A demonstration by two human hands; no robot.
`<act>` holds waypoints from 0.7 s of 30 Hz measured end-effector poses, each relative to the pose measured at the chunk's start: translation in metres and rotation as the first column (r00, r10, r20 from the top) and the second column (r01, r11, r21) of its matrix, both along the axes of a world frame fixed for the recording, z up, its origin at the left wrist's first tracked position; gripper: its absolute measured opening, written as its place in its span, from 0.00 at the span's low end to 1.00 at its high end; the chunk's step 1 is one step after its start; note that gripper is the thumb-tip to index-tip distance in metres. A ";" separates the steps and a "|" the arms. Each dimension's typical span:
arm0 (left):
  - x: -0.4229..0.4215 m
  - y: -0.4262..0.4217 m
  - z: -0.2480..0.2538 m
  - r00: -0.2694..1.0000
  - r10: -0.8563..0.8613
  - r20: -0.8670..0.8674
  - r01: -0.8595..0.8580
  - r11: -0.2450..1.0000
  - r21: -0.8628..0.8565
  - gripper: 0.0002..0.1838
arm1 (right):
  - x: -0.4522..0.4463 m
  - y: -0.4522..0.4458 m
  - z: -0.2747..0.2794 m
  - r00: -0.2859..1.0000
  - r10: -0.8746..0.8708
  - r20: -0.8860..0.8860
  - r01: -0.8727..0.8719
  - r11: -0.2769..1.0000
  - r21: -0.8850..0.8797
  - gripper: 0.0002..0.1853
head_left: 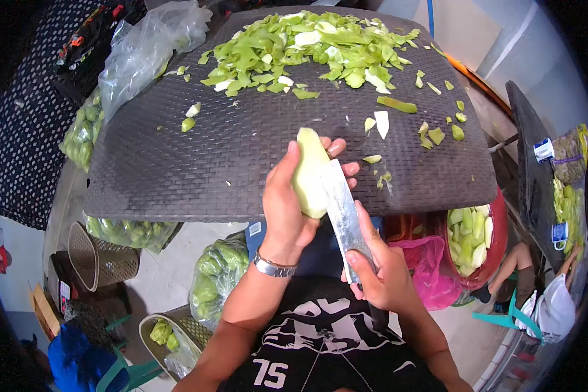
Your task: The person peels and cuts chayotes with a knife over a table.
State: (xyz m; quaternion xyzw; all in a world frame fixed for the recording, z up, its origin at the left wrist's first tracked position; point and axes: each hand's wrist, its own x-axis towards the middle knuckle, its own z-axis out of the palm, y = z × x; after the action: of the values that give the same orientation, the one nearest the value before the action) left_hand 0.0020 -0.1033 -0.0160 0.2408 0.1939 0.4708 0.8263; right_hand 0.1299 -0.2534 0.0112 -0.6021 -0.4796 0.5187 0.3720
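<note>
My left hand (286, 196) is closed around a peeled chayote (310, 176), pale green and held lengthwise above the table's near edge. In my right hand (380, 268) is a broad-bladed knife (346, 212), gripped low with thumb and fingers on the blade. The blade lies along the right side of the chayote, close to the left fingertips; its handle is mostly hidden. Beyond my hands, a large heap of green peelings (320, 49) covers the far part of the dark woven-pattern table (209, 157).
Loose peel scraps (436, 135) lie on the table's right side. A red tub (496, 242) below right holds peeled pieces, beside a pink bag (431, 268). Bags of green chayotes (219, 271) and baskets (104, 261) stand on the left. Another person (555, 307) sits at far right.
</note>
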 end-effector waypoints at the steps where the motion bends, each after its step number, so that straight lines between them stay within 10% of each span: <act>1: 0.000 0.001 0.003 1.000 -0.007 -0.013 0.007 1.000 -0.002 0.28 | 0.000 -0.002 0.000 1.000 0.003 0.002 -0.003 1.000 -0.010 0.38; 14: -0.017 0.012 -0.001 0.958 -0.280 -0.063 0.280 0.960 -0.011 0.28 | 0.042 0.013 0.006 0.951 0.193 0.241 -0.228 0.965 0.126 0.39; 21: 0.001 0.006 -0.009 0.998 0.060 -0.025 -0.062 0.996 -0.069 0.28 | 0.015 0.010 0.001 0.995 0.085 0.048 -0.084 0.996 -0.032 0.39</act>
State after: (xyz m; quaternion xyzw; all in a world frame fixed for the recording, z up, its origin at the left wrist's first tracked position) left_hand 0.0035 -0.0977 -0.0247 0.2111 0.2272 0.4859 0.8171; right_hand 0.1447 -0.2438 0.0118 -0.5993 -0.5057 0.5263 0.3287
